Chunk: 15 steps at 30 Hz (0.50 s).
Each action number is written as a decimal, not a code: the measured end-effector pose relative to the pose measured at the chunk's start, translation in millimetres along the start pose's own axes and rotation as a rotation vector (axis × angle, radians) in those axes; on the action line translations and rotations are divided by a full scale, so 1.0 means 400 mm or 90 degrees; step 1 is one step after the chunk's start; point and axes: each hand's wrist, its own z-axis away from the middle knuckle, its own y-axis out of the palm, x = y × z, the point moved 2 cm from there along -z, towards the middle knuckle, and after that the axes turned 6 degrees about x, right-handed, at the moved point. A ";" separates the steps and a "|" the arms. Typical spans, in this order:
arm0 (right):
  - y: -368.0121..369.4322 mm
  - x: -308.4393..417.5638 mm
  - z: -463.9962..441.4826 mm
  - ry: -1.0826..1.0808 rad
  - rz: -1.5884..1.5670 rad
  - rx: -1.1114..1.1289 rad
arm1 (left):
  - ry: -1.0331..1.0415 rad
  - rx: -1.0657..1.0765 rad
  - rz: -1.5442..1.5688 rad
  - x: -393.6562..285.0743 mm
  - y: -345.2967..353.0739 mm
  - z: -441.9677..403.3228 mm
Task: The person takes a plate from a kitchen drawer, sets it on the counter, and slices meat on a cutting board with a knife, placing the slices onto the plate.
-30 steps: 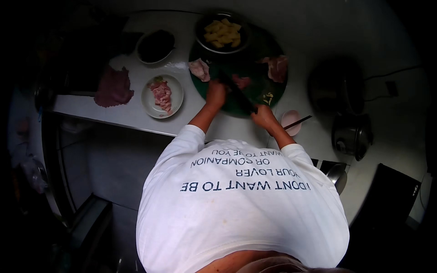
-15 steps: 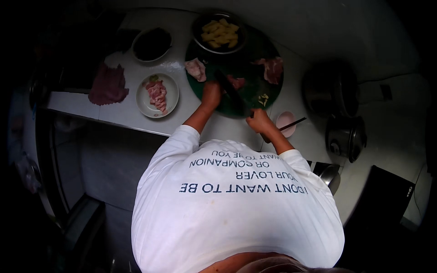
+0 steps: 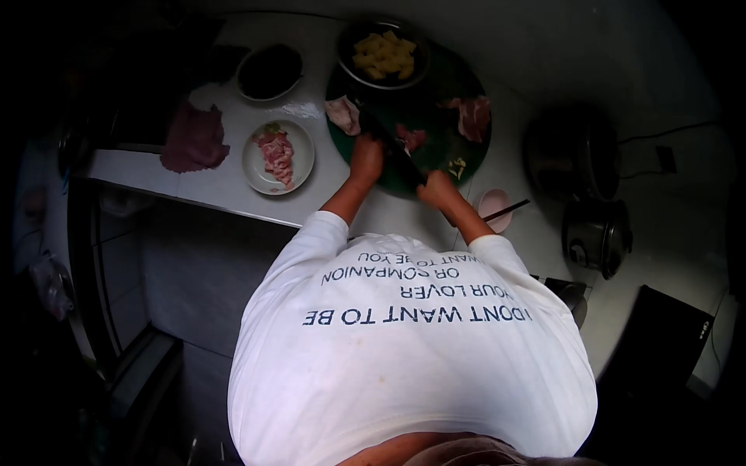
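Observation:
My right hand (image 3: 437, 190) is wrapped round the handle of a dark knife (image 3: 395, 155), whose blade slants up and left over the round green cutting board (image 3: 466, 159). On the blade's left side is my left hand (image 3: 367, 154), fingers bent down at the board; what they hold is too dark to make out. A small piece of meat (image 3: 412, 138) lies just right of the blade. A pale piece of meat (image 3: 343, 115) rests at the board's left edge, a larger one (image 3: 472, 119) at its right. Small yellowish bits (image 3: 457, 167) lie near my right hand.
Yellow chunks fill a metal bowl (image 3: 424, 74) at the board's back. Left are a plate of sliced meat (image 3: 254, 175), a dark-filled bowl (image 3: 268, 99) and a reddish cloth (image 3: 194, 140). Right are a pink bowl (image 3: 494, 203) with a dark stick across it and dark pots (image 3: 597, 233).
The view has shifted slightly. The knife and my right hand have moved a little left and up relative to the board, while my left hand stays beside the blade.

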 end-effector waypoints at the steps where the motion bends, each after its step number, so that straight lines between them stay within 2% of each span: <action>1: 0.002 -0.023 0.018 0.016 0.012 0.003 | -0.011 0.017 0.027 -0.001 -0.005 -0.001; 4: -0.019 -0.030 0.079 0.010 -0.065 -0.039 | -0.028 0.054 0.065 -0.010 -0.022 0.007; 7: -0.039 -0.025 0.075 -0.012 0.012 -0.055 | -0.024 0.054 0.035 -0.004 -0.019 0.001; 10: -0.043 0.001 0.079 0.011 -0.014 -0.083 | -0.027 0.068 0.050 0.009 -0.009 -0.004; 12: -0.048 0.012 0.091 -0.008 -0.023 -0.082 | -0.020 0.076 0.040 -0.003 -0.025 -0.006; 15: -0.034 0.005 0.107 -0.022 -0.022 -0.051 | -0.079 0.091 0.111 -0.034 -0.056 -0.014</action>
